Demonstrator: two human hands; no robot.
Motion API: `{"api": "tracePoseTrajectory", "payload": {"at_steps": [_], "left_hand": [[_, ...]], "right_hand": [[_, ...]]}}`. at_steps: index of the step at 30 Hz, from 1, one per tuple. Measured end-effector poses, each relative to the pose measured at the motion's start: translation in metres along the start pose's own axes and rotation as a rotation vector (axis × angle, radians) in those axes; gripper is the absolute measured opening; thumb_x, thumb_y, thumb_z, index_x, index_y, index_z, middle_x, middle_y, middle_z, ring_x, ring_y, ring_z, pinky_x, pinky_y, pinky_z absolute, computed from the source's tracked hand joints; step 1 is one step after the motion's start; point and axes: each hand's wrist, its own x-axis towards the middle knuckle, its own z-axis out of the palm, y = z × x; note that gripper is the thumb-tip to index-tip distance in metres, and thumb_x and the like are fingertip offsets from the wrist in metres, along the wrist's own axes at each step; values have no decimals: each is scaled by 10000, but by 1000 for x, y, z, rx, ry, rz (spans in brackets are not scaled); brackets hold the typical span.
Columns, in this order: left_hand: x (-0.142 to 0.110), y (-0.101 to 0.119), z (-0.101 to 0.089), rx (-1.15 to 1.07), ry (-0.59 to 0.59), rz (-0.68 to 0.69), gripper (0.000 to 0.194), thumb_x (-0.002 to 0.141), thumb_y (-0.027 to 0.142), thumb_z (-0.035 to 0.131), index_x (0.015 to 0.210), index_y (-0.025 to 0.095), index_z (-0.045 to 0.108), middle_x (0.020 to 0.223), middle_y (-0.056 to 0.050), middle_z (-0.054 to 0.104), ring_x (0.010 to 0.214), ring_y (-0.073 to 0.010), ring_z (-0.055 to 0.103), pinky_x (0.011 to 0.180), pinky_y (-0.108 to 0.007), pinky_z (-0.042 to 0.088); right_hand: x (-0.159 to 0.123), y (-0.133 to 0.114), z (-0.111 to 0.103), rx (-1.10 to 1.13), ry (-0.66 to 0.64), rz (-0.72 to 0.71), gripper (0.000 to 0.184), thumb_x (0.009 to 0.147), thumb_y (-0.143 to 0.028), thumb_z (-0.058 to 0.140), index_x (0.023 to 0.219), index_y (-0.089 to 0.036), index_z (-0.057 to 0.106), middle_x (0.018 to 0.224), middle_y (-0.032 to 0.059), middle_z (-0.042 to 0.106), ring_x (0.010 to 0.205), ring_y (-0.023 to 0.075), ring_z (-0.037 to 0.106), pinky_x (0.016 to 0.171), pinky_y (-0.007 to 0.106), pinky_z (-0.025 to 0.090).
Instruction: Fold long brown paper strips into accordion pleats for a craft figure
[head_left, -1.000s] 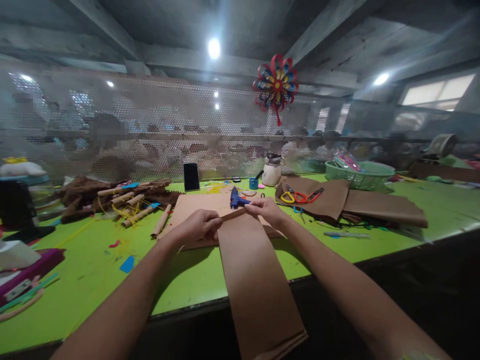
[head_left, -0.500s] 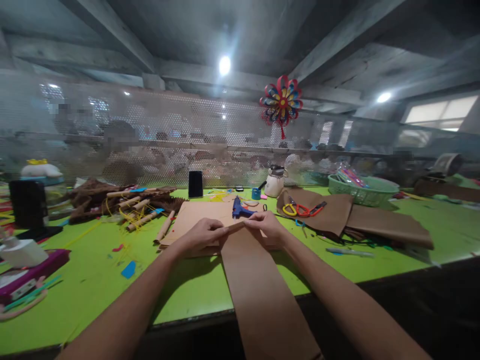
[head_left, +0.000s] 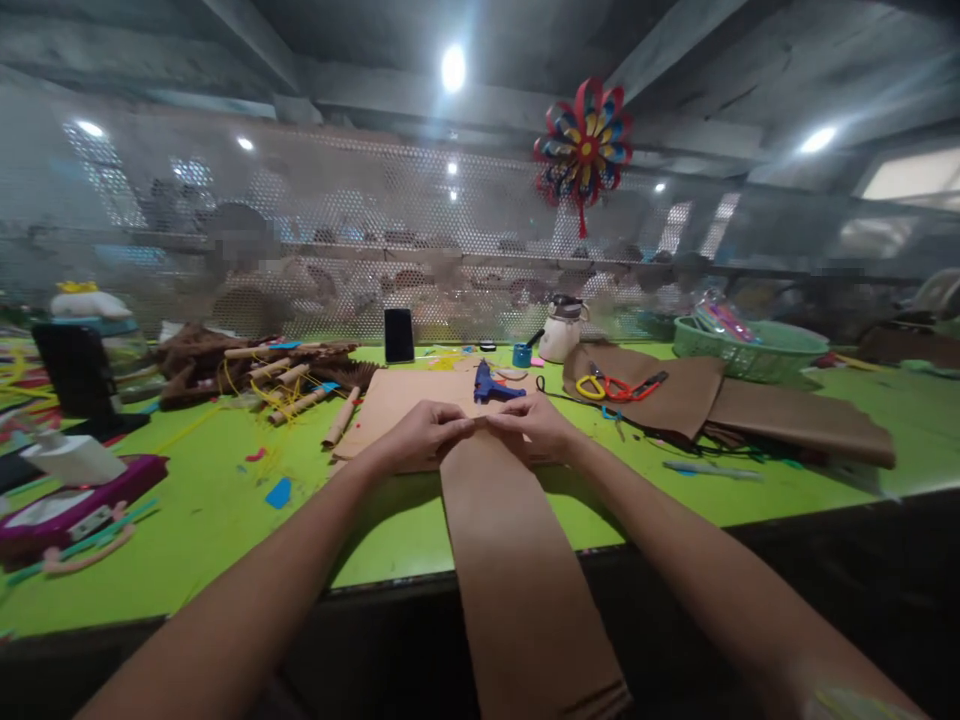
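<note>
A long strip of brown kraft paper (head_left: 517, 540) runs from the table down over its front edge toward me. My left hand (head_left: 427, 435) pinches the far end of the strip at its left side. At the same end, my right hand (head_left: 536, 425) grips it from the right, thumbs close together, and a narrow folded or rolled edge shows between the fingers. Under the hands lies a flat stack of brown sheets (head_left: 397, 400). Just beyond my fingers, a blue glue gun (head_left: 495, 384) rests on that stack.
Left on the green table (head_left: 405, 540) are rolled paper tubes (head_left: 289, 390) with yellow strands, a phone on a stand (head_left: 75, 375) and a purple power strip (head_left: 90, 505). Scissors (head_left: 622, 387) lie on brown paper at right, before a green basket (head_left: 780, 350). A jug (head_left: 562, 330) stands behind.
My view has tilted down and turned slightly left. Both hands have come closer together along the strip's far edge, still gripping it.
</note>
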Motion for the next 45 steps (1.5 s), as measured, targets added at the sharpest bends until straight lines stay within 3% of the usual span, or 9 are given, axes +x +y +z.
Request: {"api": "tracePoseTrajectory", "payload": {"at_steps": [11,19,23,28,32,36,41,45], "left_hand": [[1,-5,-5,160,-27,45,401,824,471,398,728,128,584,524,25,453,486,-80,363,479,-197,285],[-2,-1,-10,39,-107,-15,390,807,486,427,692,130,537,539,30,427,489,-78,363,476,-195,287],[-5,0,-13,-48,-169,-48,340,803,454,451,769,134,562,619,22,452,554,-89,398,531,-207,335],[-5,-4,-16,-147,-214,-128,312,783,432,489,835,135,569,690,5,504,594,-98,450,568,-222,369],[-1,-11,-18,-146,-188,-187,313,754,443,520,746,131,543,623,14,512,547,-98,480,549,-228,393],[1,-17,-19,-61,-107,-157,350,756,476,503,657,141,515,527,21,509,469,-98,485,485,-217,390],[-1,-16,-19,22,-71,-76,384,797,487,444,654,142,532,504,1,550,446,-100,498,454,-206,373],[-3,-10,-16,-82,-83,-51,357,808,474,442,658,152,484,524,11,539,483,-117,552,468,-213,399]], "right_hand": [[0,-2,-6,135,-23,54,306,600,-403,673,584,-102,623,564,-12,495,554,82,401,533,223,305],[-1,-1,-12,66,-133,-11,370,685,-465,597,597,-109,545,541,-38,395,522,66,322,513,222,235],[-3,-2,-14,26,-210,14,386,739,-474,543,586,-123,493,539,-53,342,500,58,264,501,224,192],[-5,-2,-16,75,-258,78,360,742,-463,550,641,-119,524,564,-49,367,512,63,298,524,224,234],[-7,-4,-16,153,-290,116,335,728,-437,580,688,-106,563,601,-32,439,550,74,378,568,230,295],[-6,-5,-16,179,-234,116,308,723,-411,591,722,-103,595,613,-28,486,555,71,413,573,222,310],[-1,0,-19,195,-24,67,274,651,-355,665,748,-101,633,642,-9,564,573,74,464,594,225,342],[-1,-2,-17,267,18,85,297,604,-327,704,790,-101,654,679,17,601,596,87,500,606,234,370]]}}
